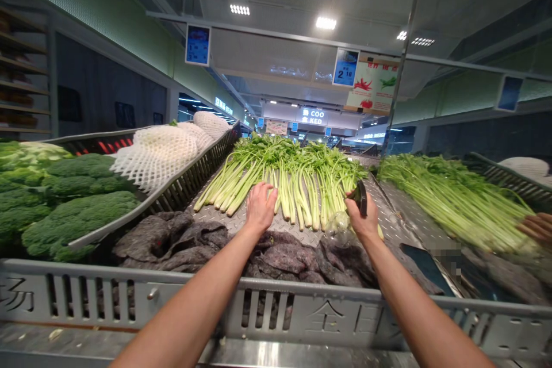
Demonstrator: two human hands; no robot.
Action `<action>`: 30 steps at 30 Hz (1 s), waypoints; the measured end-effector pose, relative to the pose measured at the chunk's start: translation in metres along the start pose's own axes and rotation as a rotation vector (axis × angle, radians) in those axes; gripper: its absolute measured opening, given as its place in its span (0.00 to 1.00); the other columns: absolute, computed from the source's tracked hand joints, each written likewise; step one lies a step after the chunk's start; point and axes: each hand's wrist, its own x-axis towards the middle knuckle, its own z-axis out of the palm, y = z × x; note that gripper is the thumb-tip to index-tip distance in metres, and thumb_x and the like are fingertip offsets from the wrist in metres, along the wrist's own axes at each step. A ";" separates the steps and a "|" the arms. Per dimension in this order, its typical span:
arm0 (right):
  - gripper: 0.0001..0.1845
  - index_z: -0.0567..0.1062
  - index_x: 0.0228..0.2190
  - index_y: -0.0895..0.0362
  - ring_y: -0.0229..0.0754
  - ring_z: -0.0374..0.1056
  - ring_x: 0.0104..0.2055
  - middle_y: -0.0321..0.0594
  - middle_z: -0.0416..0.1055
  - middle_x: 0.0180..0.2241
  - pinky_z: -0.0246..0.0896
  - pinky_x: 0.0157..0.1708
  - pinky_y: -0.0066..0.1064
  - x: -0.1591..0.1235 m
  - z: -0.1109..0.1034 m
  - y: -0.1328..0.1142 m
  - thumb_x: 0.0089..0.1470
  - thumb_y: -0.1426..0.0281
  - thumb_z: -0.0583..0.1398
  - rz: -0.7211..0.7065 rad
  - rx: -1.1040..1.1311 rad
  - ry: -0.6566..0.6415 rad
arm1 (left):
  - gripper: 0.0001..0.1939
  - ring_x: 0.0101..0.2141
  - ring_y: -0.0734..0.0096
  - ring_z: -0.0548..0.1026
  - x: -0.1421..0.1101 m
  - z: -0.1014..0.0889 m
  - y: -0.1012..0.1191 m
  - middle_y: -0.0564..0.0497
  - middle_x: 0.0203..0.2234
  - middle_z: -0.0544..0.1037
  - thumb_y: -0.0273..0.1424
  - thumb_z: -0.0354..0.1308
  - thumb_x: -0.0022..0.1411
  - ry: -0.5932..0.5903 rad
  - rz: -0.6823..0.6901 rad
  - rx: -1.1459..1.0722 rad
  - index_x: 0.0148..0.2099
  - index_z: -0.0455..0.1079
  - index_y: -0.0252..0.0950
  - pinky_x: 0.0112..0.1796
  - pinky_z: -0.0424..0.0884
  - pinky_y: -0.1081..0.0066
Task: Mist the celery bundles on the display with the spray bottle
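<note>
Celery stalks [299, 198] lie in a wide row on a metal tread plate, leafy tops pointing away from me. My left hand [261, 206] is over the cut ends at the middle left, fingers lightly bent and thumb a little apart, with no stalk visibly gripped. At the right end of the row, my right hand [363, 215] is closed around a black curved object [361, 198], perhaps a handle; its working part is hidden. Beside that hand lies crumpled clear plastic [339, 224]. A dark crumpled cloth [284, 259] runs along the front below both hands.
A grey slatted crate edge [302, 293] runs across the front. To the left, a black crate wall [202, 155] separates broccoli [81, 213] and produce in white foam nets [161, 149]. A mirror [457, 201] stands along the right side. Price signs [345, 67] hang overhead.
</note>
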 end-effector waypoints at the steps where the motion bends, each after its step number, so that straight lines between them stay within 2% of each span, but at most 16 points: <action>1: 0.16 0.70 0.31 0.56 0.42 0.64 0.31 0.38 0.70 0.29 0.56 0.34 0.32 0.000 0.000 0.000 0.37 0.65 0.54 -0.005 0.006 0.001 | 0.16 0.51 0.62 0.59 0.000 0.000 0.000 0.45 0.47 0.63 0.37 0.40 0.58 0.000 -0.001 0.000 0.41 0.64 0.37 0.49 0.56 0.58; 5: 0.13 0.70 0.28 0.56 0.41 0.64 0.31 0.37 0.70 0.28 0.56 0.32 0.31 0.000 0.003 0.002 0.38 0.65 0.54 -0.025 0.050 0.005 | 0.16 0.51 0.62 0.59 0.000 0.000 0.001 0.45 0.47 0.63 0.37 0.40 0.58 -0.012 -0.004 0.000 0.41 0.65 0.37 0.49 0.56 0.58; 11: 0.12 0.70 0.26 0.58 0.40 0.62 0.26 0.36 0.67 0.22 0.55 0.28 0.30 -0.002 0.003 0.000 0.38 0.64 0.55 -0.032 -0.002 0.027 | 0.17 0.51 0.61 0.59 0.000 0.000 0.000 0.44 0.47 0.64 0.37 0.40 0.58 -0.019 -0.006 0.008 0.41 0.65 0.36 0.49 0.56 0.57; 16: 0.12 0.71 0.28 0.57 0.41 0.64 0.29 0.37 0.69 0.27 0.56 0.32 0.30 -0.001 0.003 0.003 0.38 0.66 0.54 -0.031 0.070 -0.007 | 0.18 0.51 0.61 0.58 0.000 0.000 0.001 0.44 0.48 0.63 0.37 0.39 0.59 -0.044 -0.026 0.017 0.42 0.65 0.35 0.50 0.55 0.57; 21: 0.15 0.70 0.31 0.56 0.42 0.65 0.33 0.38 0.70 0.31 0.56 0.35 0.32 0.000 0.001 0.002 0.37 0.65 0.54 -0.019 0.052 0.024 | 0.19 0.51 0.60 0.58 -0.001 -0.003 0.004 0.44 0.50 0.62 0.38 0.38 0.59 -0.065 -0.049 0.011 0.42 0.65 0.35 0.50 0.55 0.57; 30: 0.14 0.70 0.30 0.57 0.41 0.64 0.31 0.38 0.69 0.29 0.56 0.33 0.31 -0.002 0.002 0.001 0.38 0.65 0.54 -0.061 0.050 0.020 | 0.19 0.51 0.61 0.58 -0.001 -0.003 0.005 0.45 0.50 0.62 0.38 0.38 0.59 -0.080 -0.060 0.014 0.42 0.65 0.36 0.50 0.54 0.58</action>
